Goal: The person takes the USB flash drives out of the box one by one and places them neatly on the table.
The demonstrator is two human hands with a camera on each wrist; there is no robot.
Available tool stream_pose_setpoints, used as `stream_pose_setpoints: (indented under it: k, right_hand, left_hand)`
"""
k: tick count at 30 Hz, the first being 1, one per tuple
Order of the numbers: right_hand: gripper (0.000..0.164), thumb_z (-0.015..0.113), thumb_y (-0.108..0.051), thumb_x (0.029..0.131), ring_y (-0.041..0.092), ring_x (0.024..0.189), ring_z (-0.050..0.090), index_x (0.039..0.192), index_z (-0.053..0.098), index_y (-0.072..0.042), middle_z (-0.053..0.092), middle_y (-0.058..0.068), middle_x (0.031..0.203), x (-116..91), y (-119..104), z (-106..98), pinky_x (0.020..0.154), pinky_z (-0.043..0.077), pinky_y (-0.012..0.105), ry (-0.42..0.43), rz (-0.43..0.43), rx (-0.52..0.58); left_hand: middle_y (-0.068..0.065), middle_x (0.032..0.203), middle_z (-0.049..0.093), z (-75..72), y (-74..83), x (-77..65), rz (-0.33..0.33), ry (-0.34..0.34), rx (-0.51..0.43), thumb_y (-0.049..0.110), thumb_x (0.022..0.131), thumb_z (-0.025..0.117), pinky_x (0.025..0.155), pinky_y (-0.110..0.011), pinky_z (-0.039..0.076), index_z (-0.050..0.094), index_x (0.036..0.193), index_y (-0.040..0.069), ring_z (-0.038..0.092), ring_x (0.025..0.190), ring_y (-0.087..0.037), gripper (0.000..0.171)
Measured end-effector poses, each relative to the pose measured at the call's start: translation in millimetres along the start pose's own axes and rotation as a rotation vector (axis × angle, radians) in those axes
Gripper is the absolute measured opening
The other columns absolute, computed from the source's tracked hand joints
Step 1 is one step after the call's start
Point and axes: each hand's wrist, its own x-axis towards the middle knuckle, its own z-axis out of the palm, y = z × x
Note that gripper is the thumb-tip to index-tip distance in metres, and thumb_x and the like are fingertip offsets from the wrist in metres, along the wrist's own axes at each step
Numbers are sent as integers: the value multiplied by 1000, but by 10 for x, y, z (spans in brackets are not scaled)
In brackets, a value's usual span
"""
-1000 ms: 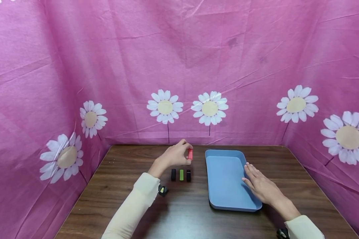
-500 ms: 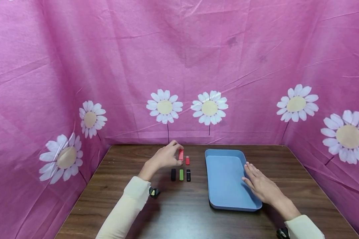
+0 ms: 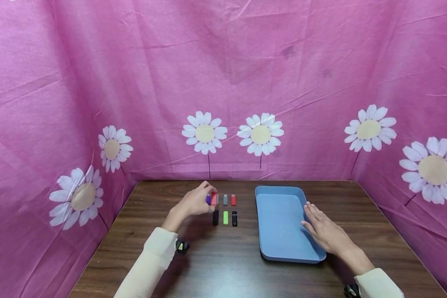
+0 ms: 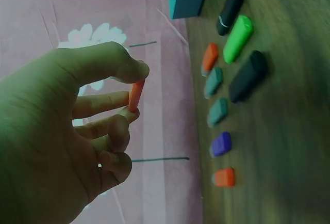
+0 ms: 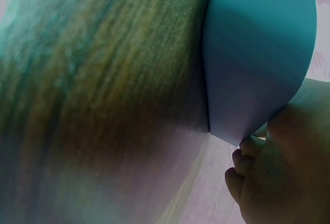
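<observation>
Between thumb and fingertips my left hand (image 3: 197,200) pinches a red USB stick (image 3: 214,198), raised over the far row of small sticks; the left wrist view shows the held red stick edge-on. That row has a small red stick (image 3: 233,200), a grey one (image 3: 225,200), a second grey one (image 4: 218,112), a purple one (image 3: 208,199) and another red one (image 4: 224,177). Nearer lie a black stick (image 3: 215,217), a green one (image 3: 225,218) and a black one with a silver band (image 3: 234,218). My right hand (image 3: 325,231) rests on the right rim of a blue tray (image 3: 283,223).
The tray stands on a wooden table (image 3: 231,265), right of the sticks. A pink cloth (image 3: 231,74) printed with white daisies hangs behind the table and along both sides. In the right wrist view the tray's outer wall (image 5: 260,53) fills the upper right.
My left hand has moved left with the red stick still pinched, uncovering the small red stick, then a grey one, in the far row. The right hand and tray have stayed put.
</observation>
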Motion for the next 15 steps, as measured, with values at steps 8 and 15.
stream_pose_setpoints:
  k: [8, 15]
  right_hand:
    - [66, 51, -36, 113, 52, 153, 36, 157, 40, 12, 36, 33, 166, 4, 5, -5, 120, 34, 66, 5, -6, 3]
    - [66, 51, -36, 113, 52, 153, 36, 157, 40, 12, 36, 34, 165, 9, 11, 6, 121, 34, 66, 5, -6, 2]
  left_hand:
    - [-3, 128, 60, 128, -175, -95, -42, -25, 4, 23, 78, 86, 82, -45, 54, 69, 132, 13, 61, 91, -19, 57]
    - [-3, 128, 61, 285, -314, -181, -70, -51, -7, 20, 77, 87, 86, -49, 56, 71, 130, 12, 66, 97, -27, 57]
